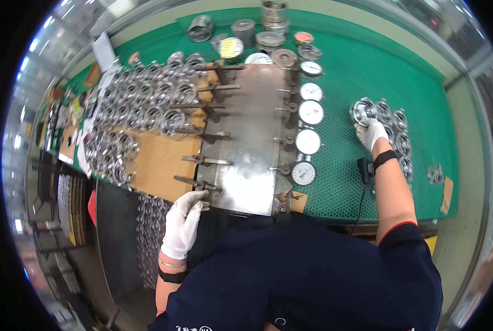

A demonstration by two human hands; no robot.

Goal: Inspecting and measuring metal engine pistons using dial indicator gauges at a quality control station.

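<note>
My right hand (372,132), in a white glove, is closed on a shiny metal ring (362,111) at the far end of a group of similar rings (402,142). Near the bench's front edge my left hand (183,223), also gloved, has its fingers bent and drawn together. Its fingertips lie beside the nearest metal arm (194,183) of a gauge fixture; whatever they hold, if anything, is hidden. Between my hands is the fixture's flat steel plate (249,160). Several round dial gauges (311,112) line its right side, and metal arms stand along its left.
Rows of metal rings (141,99) stand on brown cardboard (166,160) to the left. Metal cylinders (243,32) sit at the back on the green mat (343,66). A small black device (364,171) with a cable is by my right wrist. A lone ring (435,174) lies far right.
</note>
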